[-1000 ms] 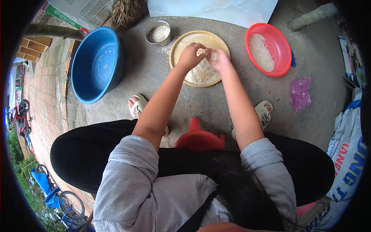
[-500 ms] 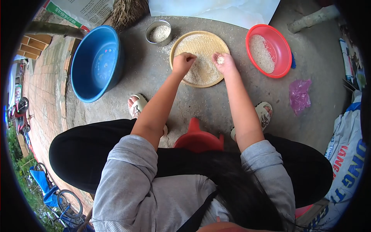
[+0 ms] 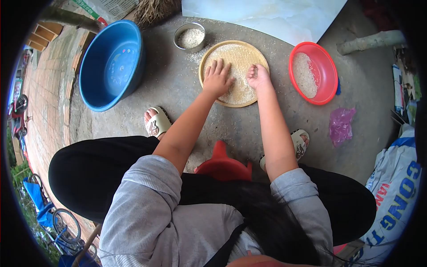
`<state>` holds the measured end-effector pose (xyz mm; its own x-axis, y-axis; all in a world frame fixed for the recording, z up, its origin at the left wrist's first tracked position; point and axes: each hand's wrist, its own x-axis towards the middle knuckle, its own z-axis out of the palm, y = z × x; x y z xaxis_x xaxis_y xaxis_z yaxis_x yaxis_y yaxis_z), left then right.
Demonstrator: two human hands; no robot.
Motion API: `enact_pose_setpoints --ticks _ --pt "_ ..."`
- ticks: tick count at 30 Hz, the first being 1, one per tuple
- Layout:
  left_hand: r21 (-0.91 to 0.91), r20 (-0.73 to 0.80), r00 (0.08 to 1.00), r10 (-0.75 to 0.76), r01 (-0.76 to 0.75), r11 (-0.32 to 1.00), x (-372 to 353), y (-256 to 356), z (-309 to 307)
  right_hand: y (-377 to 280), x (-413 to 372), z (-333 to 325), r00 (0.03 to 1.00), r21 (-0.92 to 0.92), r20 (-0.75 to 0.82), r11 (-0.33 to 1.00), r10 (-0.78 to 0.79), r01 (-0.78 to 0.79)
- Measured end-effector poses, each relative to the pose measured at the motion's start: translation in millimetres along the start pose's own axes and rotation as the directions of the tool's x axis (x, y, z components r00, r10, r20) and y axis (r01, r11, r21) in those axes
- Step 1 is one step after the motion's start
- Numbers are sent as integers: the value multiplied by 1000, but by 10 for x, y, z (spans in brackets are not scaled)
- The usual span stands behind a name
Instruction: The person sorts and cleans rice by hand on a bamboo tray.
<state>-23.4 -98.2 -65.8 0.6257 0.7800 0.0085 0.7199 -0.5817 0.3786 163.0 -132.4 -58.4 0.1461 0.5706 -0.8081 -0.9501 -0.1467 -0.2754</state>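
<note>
Clock face centred on the tray, seen from above: gray concrete floor (image 3: 155, 89) under everything; large pale, smooth flat sheet (image 3: 267, 18) toward 12 to 1 o'clock, white woven sack with blue and red lettering (image 3: 391, 191) far out at 4 o'clock. Deep round blue plastic basin (image 3: 111, 64) at 9 o'clock, well apart from the tray; red plastic stool (image 3: 224, 167) at 6 o'clock, partly hidden by the person's clothing. Round tan woven tray with a raised rim (image 3: 242, 97) flat on the floor, between the feet and the sheet. Smaller red plastic basin (image 3: 324, 75) at 3 o'clock, grains lying toward its 9 o'clock side; crumpled translucent purple plastic bag (image 3: 341, 127) at 4 o'clock, nearer than the sack. Small round metal bowl (image 3: 202, 44) at 10 o'clock, near the tray, grains inside and some scattered on the floor beside it. Left hand (image 3: 216, 79) over the tray's 9 o'clock side, released, palm down, fingers spread on the grains; right hand (image 3: 259, 76) at its 3 o'clock side, clenched, fingers curled inward, cannot tell whether anything is inside. Smallest: loose whitish grains (image 3: 238, 82), spread thinly across the tray, weave showing between them
</note>
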Motion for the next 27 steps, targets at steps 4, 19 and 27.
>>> enact_pose_setpoints --ticks 4,19,27 --pt "99 1 999 42 -42 994 -60 24 71 148 41 151 998 -15 -60 999 -32 31" --pt "107 61 998 29 -36 994 -23 8 29 549 66 2130 848 -639 481 572 -223 514" --pt "40 -2 999 51 -51 998 -36 13 12 222 481 956 691 -764 463 145 -555 628"
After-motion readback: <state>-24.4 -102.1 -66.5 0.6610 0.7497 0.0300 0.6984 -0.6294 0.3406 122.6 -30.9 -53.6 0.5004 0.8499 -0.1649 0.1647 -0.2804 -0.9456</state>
